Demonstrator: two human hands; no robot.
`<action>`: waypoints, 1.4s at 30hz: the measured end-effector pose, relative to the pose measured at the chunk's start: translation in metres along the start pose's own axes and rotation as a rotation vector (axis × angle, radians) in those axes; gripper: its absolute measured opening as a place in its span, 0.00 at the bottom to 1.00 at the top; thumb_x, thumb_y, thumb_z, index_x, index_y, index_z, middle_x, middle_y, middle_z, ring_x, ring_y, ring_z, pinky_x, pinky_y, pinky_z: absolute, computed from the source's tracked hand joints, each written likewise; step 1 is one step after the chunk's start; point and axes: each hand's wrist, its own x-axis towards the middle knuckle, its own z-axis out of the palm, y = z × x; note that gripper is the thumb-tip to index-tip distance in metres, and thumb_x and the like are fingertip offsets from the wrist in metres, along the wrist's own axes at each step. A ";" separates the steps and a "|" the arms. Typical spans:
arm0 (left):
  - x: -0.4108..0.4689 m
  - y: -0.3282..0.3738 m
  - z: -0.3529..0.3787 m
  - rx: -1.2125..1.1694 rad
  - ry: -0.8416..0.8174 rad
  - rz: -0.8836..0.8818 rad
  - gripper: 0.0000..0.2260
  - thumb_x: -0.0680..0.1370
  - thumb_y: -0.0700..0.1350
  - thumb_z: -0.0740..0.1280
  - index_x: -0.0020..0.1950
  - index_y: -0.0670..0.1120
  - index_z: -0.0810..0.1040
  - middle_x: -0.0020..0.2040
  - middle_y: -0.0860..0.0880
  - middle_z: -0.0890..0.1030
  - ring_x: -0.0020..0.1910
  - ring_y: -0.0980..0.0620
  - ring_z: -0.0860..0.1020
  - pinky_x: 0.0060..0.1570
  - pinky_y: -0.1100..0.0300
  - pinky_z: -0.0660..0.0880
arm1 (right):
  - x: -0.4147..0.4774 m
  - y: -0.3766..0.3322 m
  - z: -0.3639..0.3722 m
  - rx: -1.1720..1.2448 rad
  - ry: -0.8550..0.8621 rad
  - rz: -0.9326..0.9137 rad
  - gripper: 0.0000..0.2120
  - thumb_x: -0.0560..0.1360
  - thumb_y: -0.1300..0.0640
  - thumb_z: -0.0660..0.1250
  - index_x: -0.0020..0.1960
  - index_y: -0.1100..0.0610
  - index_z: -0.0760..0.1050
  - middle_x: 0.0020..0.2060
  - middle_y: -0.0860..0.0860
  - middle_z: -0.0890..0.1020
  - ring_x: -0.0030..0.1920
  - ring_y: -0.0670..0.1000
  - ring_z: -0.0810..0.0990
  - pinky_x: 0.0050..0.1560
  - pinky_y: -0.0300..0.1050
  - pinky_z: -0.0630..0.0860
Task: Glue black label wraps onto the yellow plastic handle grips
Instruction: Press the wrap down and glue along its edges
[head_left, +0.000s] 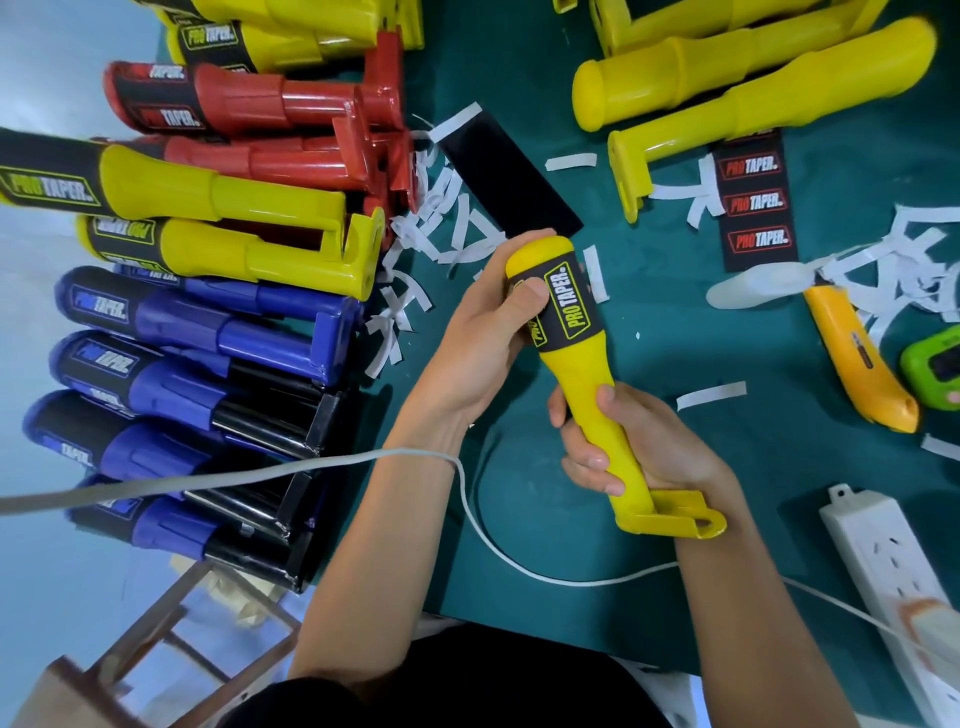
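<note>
Handle grip: the yellow handle grip (587, 384) is being held above the mat between both hands, rounded end pointing away from the person, bracket end lying by the right wrist.
Label wrap: a black PRO TAPER label wrap (563, 306) is sitting around the thick upper part.
Left hand: the left hand (483, 338) is grasping the labelled end, thumb pressing on the wrap.
Right hand: the right hand (623, 441) is clasping the narrow lower shaft, fingers curling around it.
Surface: a dark green cutting mat (519, 415) is lying beneath both hands.
Beyond the left hand: white paper strips (452, 223) and a plain black sheet (511, 176) are lying scattered.
Beyond the right hand: bare yellow grips (727, 78) and a strip of red-lettered labels (756, 202) are waiting.
Right of the right hand: a yellow utility knife (857, 364) is resting.
Left of the left hand: labelled yellow, red and blue grips (208, 332) are lying in rows.
By the right forearm: a white power strip (883, 561) is lying; a white cable (519, 556) is looping past both forearms.
Room: pale blue floor (41, 312) is showing past the mat; a wooden stool (156, 649) is standing below the left elbow.
</note>
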 end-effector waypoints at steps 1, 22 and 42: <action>-0.001 0.000 0.000 0.031 -0.006 0.010 0.25 0.78 0.42 0.71 0.74 0.49 0.70 0.67 0.33 0.76 0.65 0.32 0.77 0.68 0.32 0.73 | 0.000 0.000 0.000 -0.005 0.002 0.001 0.25 0.80 0.37 0.67 0.56 0.60 0.74 0.29 0.54 0.73 0.22 0.50 0.69 0.30 0.41 0.67; -0.012 0.005 0.008 0.187 -0.096 0.356 0.35 0.70 0.33 0.78 0.73 0.50 0.69 0.56 0.56 0.79 0.42 0.46 0.82 0.24 0.36 0.77 | -0.001 0.003 0.010 -0.222 0.132 -0.102 0.24 0.75 0.40 0.75 0.58 0.59 0.77 0.29 0.53 0.75 0.24 0.54 0.70 0.32 0.45 0.69; -0.015 0.014 0.010 0.501 0.105 0.321 0.32 0.70 0.40 0.73 0.71 0.59 0.72 0.60 0.63 0.78 0.51 0.51 0.81 0.50 0.57 0.80 | 0.008 0.006 0.046 -0.548 0.599 -0.216 0.11 0.73 0.49 0.69 0.37 0.54 0.73 0.23 0.56 0.76 0.23 0.56 0.74 0.31 0.43 0.73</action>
